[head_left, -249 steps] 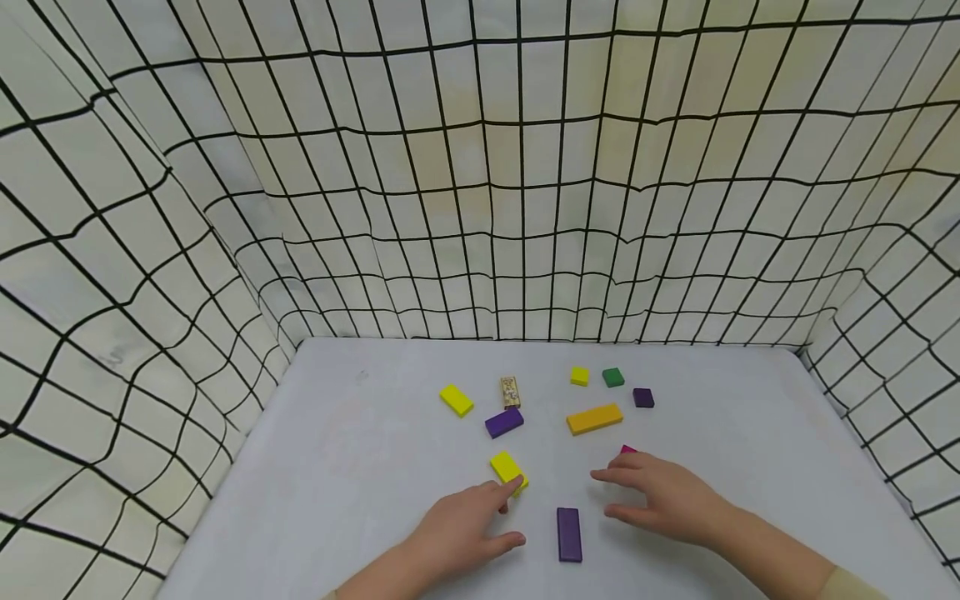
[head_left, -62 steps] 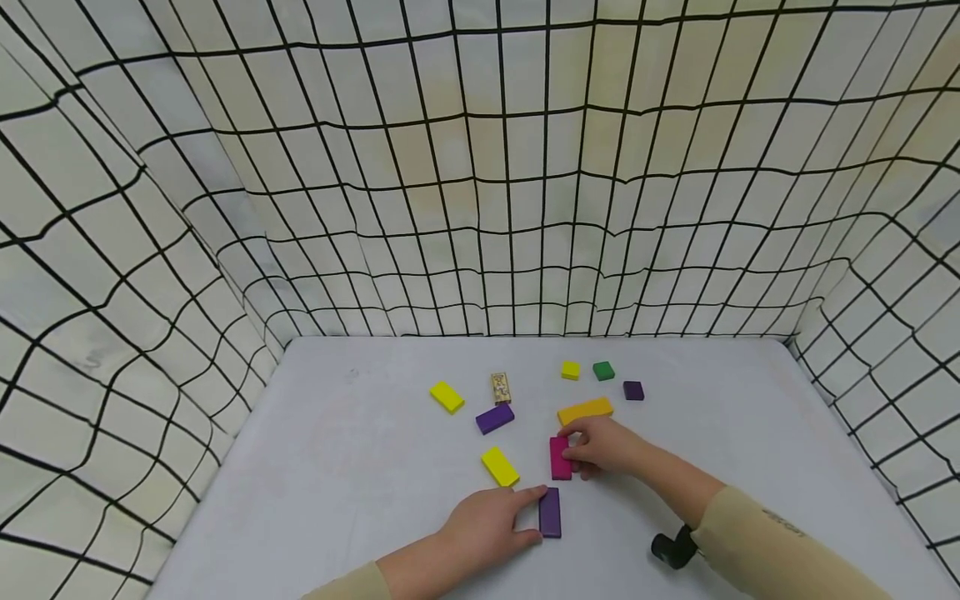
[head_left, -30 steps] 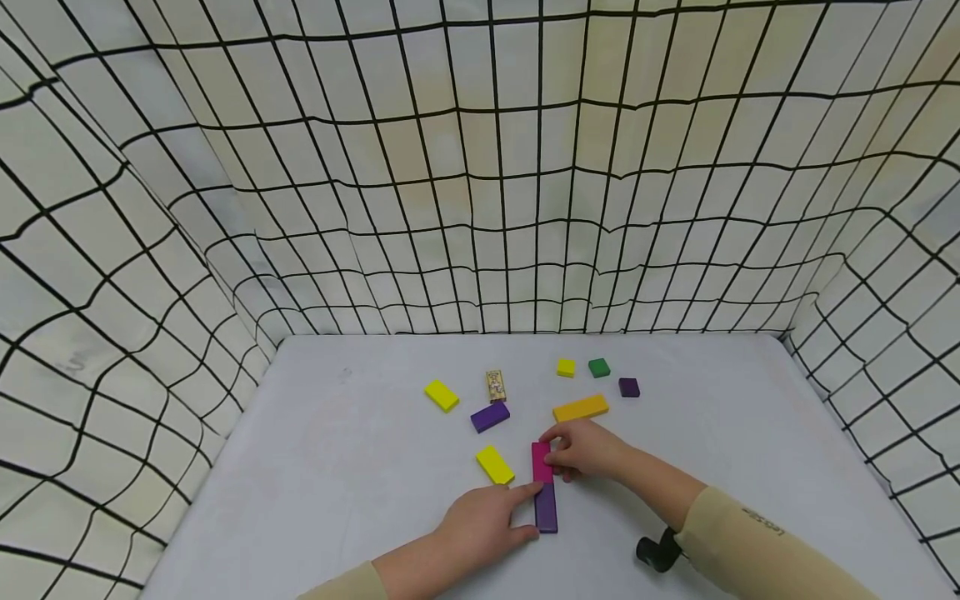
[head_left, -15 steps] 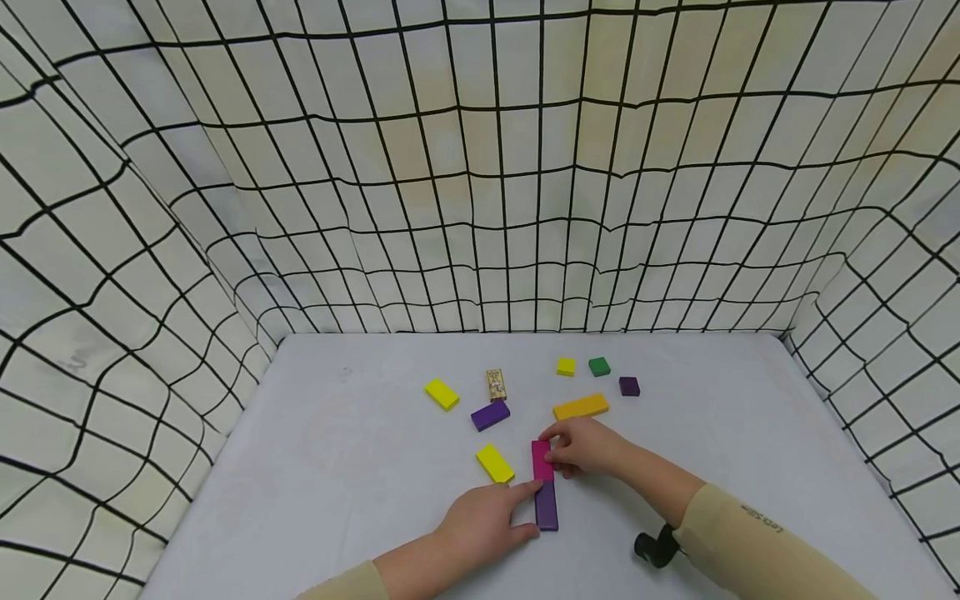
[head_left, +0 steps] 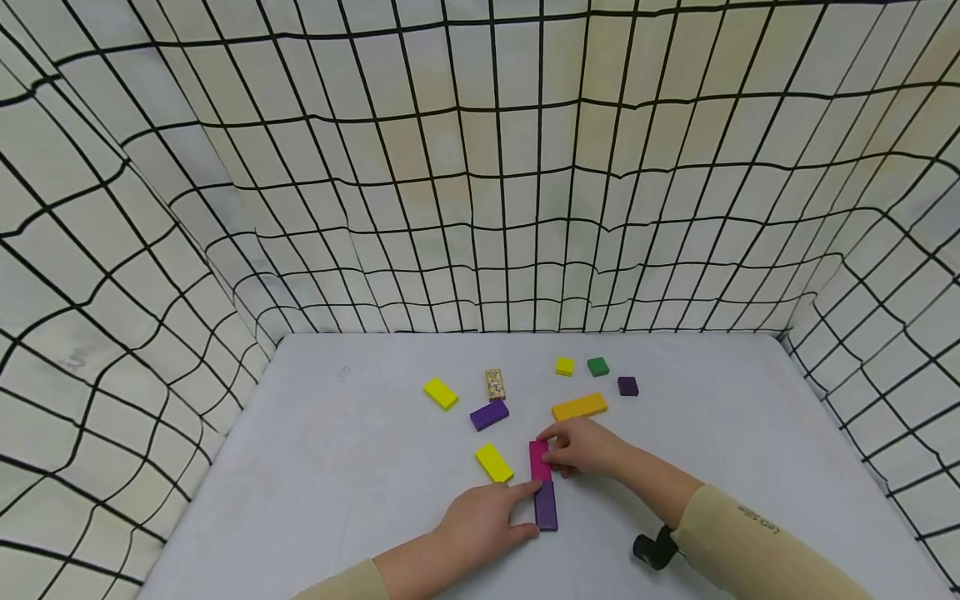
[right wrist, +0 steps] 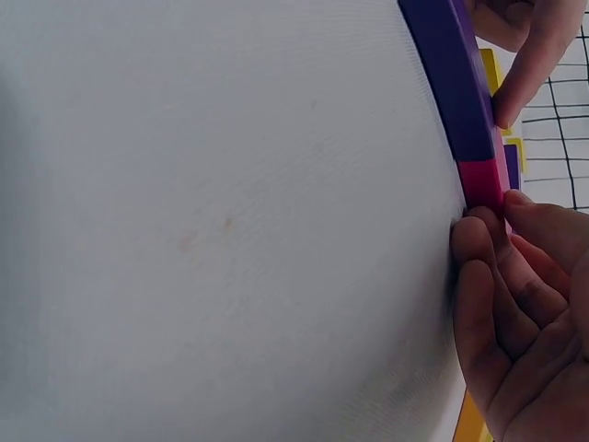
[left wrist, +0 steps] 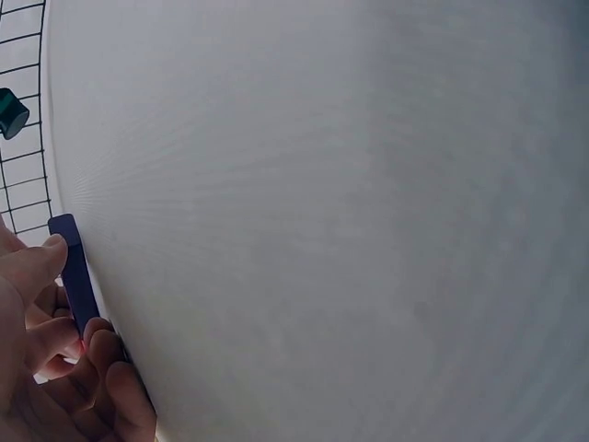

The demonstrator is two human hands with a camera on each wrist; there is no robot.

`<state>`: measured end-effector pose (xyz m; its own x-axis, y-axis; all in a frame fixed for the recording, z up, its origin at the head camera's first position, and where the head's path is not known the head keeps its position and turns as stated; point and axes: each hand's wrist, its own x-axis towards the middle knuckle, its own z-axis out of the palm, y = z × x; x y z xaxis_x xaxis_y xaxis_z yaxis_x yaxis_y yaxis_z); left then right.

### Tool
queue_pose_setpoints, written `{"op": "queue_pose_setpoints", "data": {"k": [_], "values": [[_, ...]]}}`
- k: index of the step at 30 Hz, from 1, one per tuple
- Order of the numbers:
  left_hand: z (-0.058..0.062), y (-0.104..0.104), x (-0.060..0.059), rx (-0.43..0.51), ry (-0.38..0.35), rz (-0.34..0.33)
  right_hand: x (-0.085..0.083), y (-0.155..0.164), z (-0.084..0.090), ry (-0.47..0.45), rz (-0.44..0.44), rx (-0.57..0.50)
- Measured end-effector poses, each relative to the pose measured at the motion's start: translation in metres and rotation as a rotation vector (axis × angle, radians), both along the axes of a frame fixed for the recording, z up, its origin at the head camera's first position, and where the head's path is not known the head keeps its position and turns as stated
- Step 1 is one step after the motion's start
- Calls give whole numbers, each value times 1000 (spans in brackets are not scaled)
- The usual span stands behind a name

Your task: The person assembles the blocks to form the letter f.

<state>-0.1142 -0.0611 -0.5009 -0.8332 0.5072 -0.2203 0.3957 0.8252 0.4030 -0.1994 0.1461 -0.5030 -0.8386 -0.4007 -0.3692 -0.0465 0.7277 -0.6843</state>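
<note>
On the white table, a purple block (head_left: pixel 546 508) and a magenta block (head_left: pixel 539 460) lie end to end in one line, the magenta one farther away. My left hand (head_left: pixel 480 523) holds the purple block from its left side, index fingertip near the joint and thumb at the near end. My right hand (head_left: pixel 588 446) pinches the magenta block between thumb and fingers from the right and far end. In the right wrist view, the purple (right wrist: pixel 456 83) and magenta (right wrist: pixel 480 181) ends meet, with the right fingers covering the rest of the magenta block.
Left of the pair lies a yellow block (head_left: pixel 494 462). Beyond are a purple block (head_left: pixel 490 415), another yellow block (head_left: pixel 441 393), a patterned block (head_left: pixel 495 384), an orange block (head_left: pixel 580 407) and small yellow, green and dark purple blocks (head_left: pixel 627 386). Black netting (head_left: pixel 525 250) surrounds the table.
My right hand has brought the magenta block leftward, end to end with the purple block. My left hand has left the yellow block for the purple one. In the last second, hands barely moved.
</note>
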Motion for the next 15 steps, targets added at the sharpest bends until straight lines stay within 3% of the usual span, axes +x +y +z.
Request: {"op": "queue_pose_setpoints", "data": {"k": [15], "values": [[-4,0,0,-20,4,3,2,0,4,10,5,0]]}}
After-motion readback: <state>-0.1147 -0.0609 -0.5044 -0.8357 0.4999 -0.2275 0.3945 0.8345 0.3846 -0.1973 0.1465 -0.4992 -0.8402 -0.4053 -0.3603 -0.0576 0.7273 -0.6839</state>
